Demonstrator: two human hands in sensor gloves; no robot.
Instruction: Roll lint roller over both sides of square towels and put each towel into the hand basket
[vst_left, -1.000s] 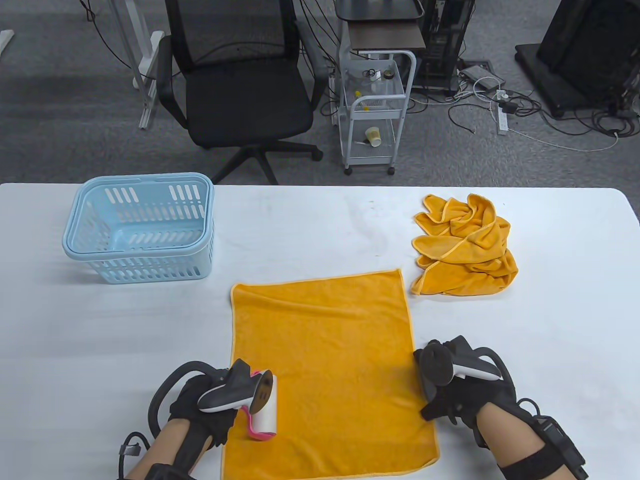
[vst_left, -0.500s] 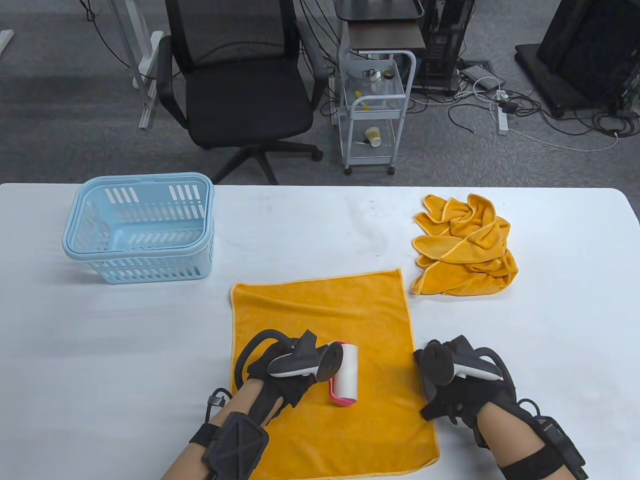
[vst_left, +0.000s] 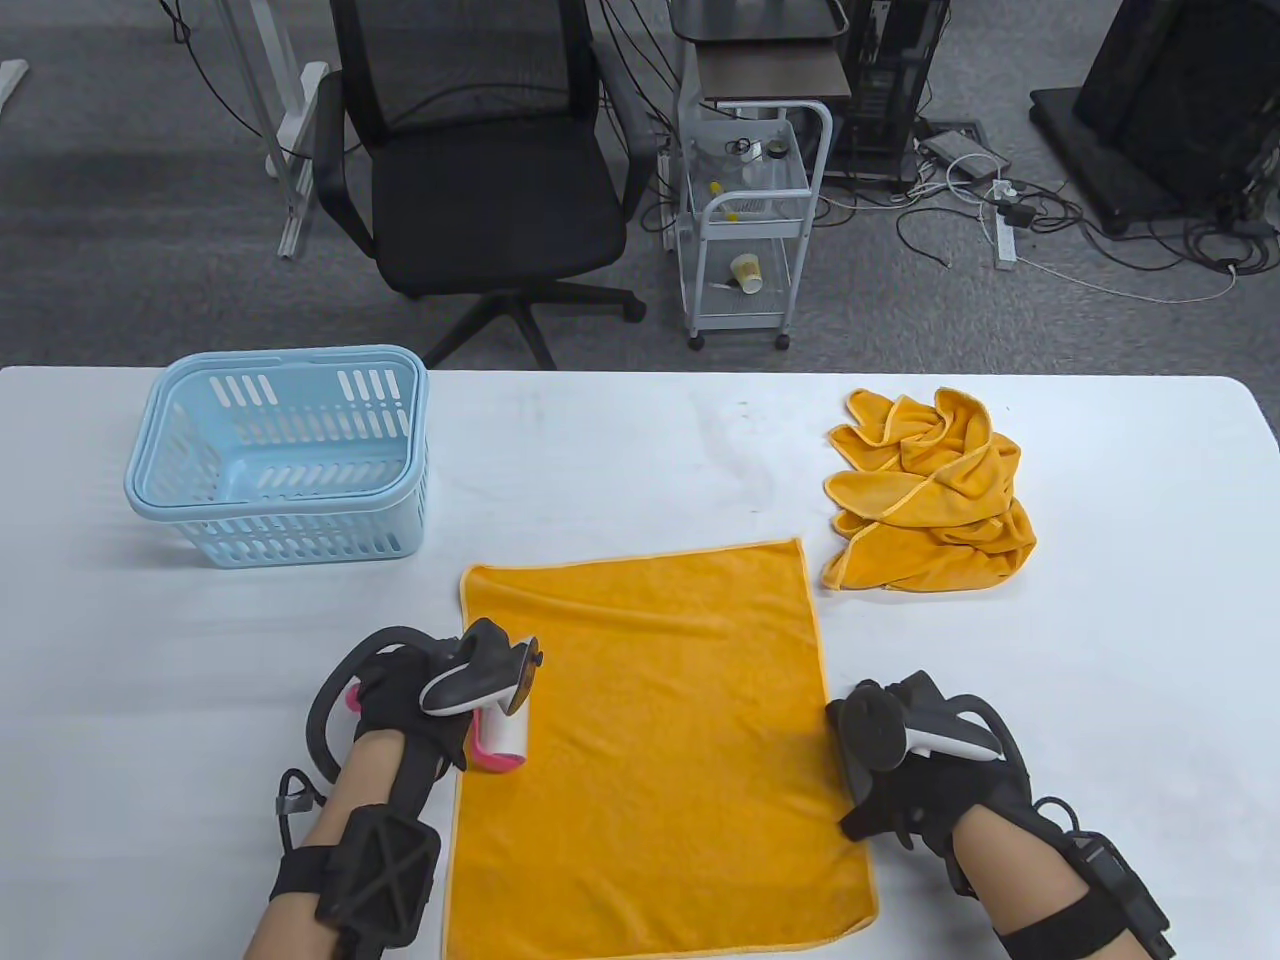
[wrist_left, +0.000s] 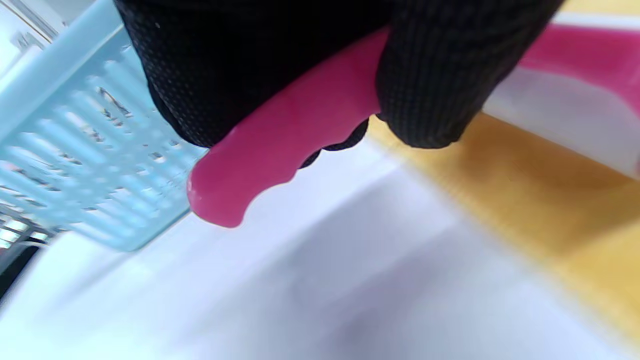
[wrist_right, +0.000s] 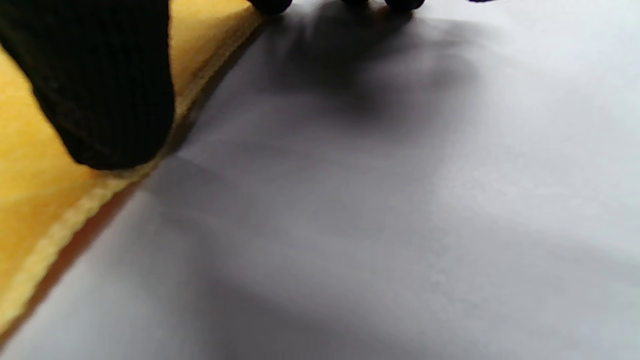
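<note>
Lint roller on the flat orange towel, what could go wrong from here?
The lint roller sits at the spread towel's left edge, so its sticky sheet might lift or fold that hem. Only the right hand pins the opposite edge, so the cloth could bunch. The left hand grips the handle.

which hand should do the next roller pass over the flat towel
Left. The left hand already grips the lint roller at the flat towel's left edge. The right hand presses the towel's right edge, likely pinning it in place.
</note>
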